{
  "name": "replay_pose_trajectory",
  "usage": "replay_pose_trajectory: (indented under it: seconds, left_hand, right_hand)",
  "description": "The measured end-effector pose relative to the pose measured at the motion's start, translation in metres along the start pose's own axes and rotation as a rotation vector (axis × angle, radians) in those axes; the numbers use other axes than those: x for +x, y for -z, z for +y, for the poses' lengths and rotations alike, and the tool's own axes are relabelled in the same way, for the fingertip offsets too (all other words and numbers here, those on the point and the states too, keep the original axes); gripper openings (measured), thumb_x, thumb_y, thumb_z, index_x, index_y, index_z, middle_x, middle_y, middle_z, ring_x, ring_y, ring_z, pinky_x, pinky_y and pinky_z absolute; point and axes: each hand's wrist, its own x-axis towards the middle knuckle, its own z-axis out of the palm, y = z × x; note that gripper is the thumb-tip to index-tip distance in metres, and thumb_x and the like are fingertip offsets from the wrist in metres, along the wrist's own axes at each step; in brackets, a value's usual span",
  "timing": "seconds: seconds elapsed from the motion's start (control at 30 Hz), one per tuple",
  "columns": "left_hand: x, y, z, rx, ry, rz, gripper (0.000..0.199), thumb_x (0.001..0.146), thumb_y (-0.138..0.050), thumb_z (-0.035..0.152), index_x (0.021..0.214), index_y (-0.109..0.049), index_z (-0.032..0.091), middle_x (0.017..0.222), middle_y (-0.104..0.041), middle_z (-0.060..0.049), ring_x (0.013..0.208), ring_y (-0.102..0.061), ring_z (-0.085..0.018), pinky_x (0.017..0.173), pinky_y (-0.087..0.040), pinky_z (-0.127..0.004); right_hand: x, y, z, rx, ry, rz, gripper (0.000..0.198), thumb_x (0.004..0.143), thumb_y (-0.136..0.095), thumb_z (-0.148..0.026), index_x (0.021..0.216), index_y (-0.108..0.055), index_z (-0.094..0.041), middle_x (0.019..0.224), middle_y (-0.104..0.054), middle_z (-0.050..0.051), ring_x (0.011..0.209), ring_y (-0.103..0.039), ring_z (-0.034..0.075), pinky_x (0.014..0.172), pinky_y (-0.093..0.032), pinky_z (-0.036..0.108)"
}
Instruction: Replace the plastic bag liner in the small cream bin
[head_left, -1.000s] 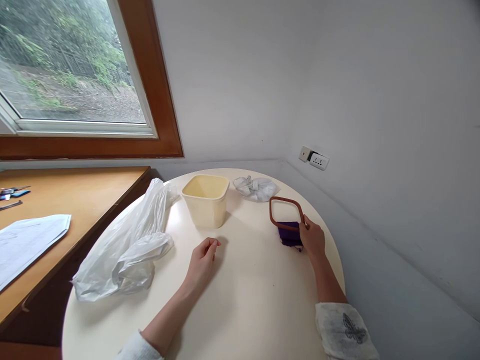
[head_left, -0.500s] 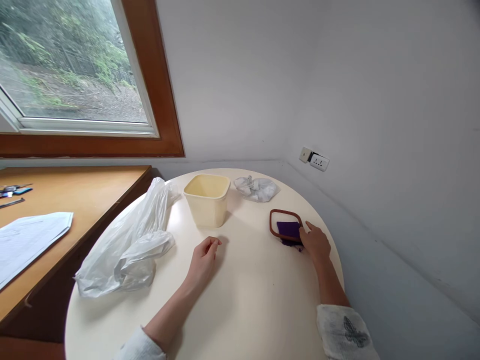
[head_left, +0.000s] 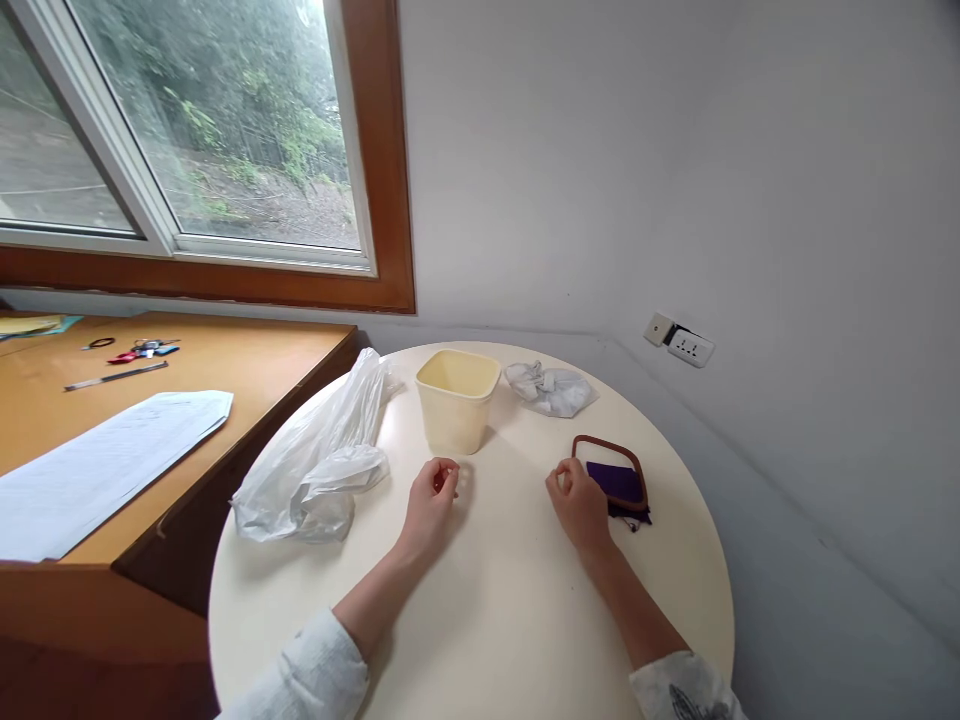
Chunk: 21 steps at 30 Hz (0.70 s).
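Note:
My left hand [head_left: 433,505] rests above the round table in front of a cream plastic bin [head_left: 456,425], its fingers curled with thumb and fingertips together. What it pinches, if anything, is too small to make out. Thumb and fingers of my right hand [head_left: 579,500] are also drawn together, just left of a brown embroidery hoop [head_left: 643,480] with rounded corners. Anything between those fingers is hidden. A folded purple cloth [head_left: 616,482] lies within the hoop, and darker fabric with a loose thread shows under its near edge. The right hand covers the hoop's near left corner.
A crumpled white plastic bag [head_left: 315,480] lies left on the white table [head_left: 510,620]. Behind the hoop is a knotted translucent bag [head_left: 553,388]. Papers [head_left: 120,465], a pen [head_left: 116,376] and keys [head_left: 150,348] lie on the wooden desk [head_left: 285,350]. Walls border the table's back and right.
My right hand has let go of the embroidery hoop and moved left, its fingers now drawn together. The left hand stays near the bin, still curled. The view has turned left.

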Motion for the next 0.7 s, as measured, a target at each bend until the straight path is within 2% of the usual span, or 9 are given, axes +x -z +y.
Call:
replay_pose_trajectory:
  seconds: [0.07,0.17,0.37,0.5,0.6,0.7]
  left_hand:
    - [0.002,0.000,-0.002,-0.018,-0.003,0.039,0.016,0.075,-0.050,0.034,0.080,-0.054,0.019,0.066,-0.047,0.002,0.068,-0.051,-0.015,0.066,-0.041,-0.027]
    - [0.007,0.000,-0.006,-0.034,-0.002,0.095,0.016,0.075,-0.050,0.031,0.086,-0.052,0.019,0.080,-0.053,-0.001,0.081,-0.053,-0.017,0.074,-0.042,-0.030]
    - [0.028,0.000,-0.018,-0.071,-0.033,0.143,0.018,0.077,-0.049,0.025,0.094,-0.050,0.021,0.100,-0.054,-0.006,0.100,-0.052,-0.019,0.089,-0.040,-0.035]
    - [0.045,0.002,-0.027,-0.071,-0.034,0.171,0.029,0.077,-0.050,0.023,0.106,-0.045,0.022,0.107,-0.053,-0.007,0.106,-0.050,-0.019,0.094,-0.038,-0.038]
    - [0.050,0.004,-0.030,-0.084,-0.028,0.173,0.036,0.078,-0.050,0.023,0.113,-0.041,0.023,0.109,-0.053,-0.008,0.109,-0.048,-0.019,0.096,-0.037,-0.039]
    - [0.052,0.004,-0.031,-0.068,-0.032,0.175,0.043,0.079,-0.050,0.022,0.120,-0.038,0.023,0.116,-0.050,-0.009,0.114,-0.046,-0.019,0.100,-0.035,-0.039]
  right_hand:
    - [0.000,-0.015,-0.009,0.157,0.058,-0.023,0.004,0.073,-0.047,-0.026,0.072,-0.046,-0.022,0.054,-0.044,-0.004,0.056,-0.045,0.016,0.057,-0.031,0.027]
    - [0.009,-0.035,-0.020,0.341,0.060,-0.028,0.003,0.071,-0.047,-0.023,0.073,-0.045,-0.022,0.071,-0.053,0.000,0.072,-0.051,0.019,0.067,-0.036,0.030]
    - [0.046,-0.077,-0.038,0.557,-0.054,-0.043,0.012,0.074,-0.043,-0.027,0.083,-0.049,-0.022,0.106,-0.057,0.007,0.101,-0.051,0.021,0.082,-0.039,0.033]
    - [0.068,-0.096,-0.044,0.730,-0.152,-0.088,0.012,0.077,-0.040,-0.030,0.077,-0.048,-0.022,0.124,-0.053,0.008,0.115,-0.047,0.021,0.090,-0.036,0.034]
    - [0.079,-0.103,-0.046,0.836,-0.198,-0.133,0.013,0.077,-0.041,-0.032,0.069,-0.045,-0.022,0.126,-0.053,0.007,0.118,-0.045,0.021,0.091,-0.035,0.035]
    - [0.082,-0.104,-0.049,0.910,-0.212,-0.178,0.014,0.076,-0.043,-0.033,0.066,-0.042,-0.022,0.114,-0.061,0.006,0.112,-0.050,0.022,0.087,-0.037,0.034]
